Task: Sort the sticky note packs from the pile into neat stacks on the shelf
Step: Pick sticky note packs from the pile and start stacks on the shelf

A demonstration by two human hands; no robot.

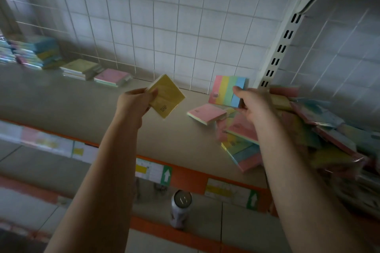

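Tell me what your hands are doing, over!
Left hand holds yellow pack. Right hand holds striped pack above the pile. Stacks wait far left on the shelf. Nothing in the way.

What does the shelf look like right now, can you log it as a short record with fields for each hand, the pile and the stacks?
left hand: holds a yellow pack above the shelf
right hand: holds a striped pack upright, stripes pink, yellow, green, blue
pile: loose packs heaped at the right end of the shelf
pink pack: lies flat at the pile's left edge
stacks: at the far left against the wire grid, blurred
can: stands below the shelf
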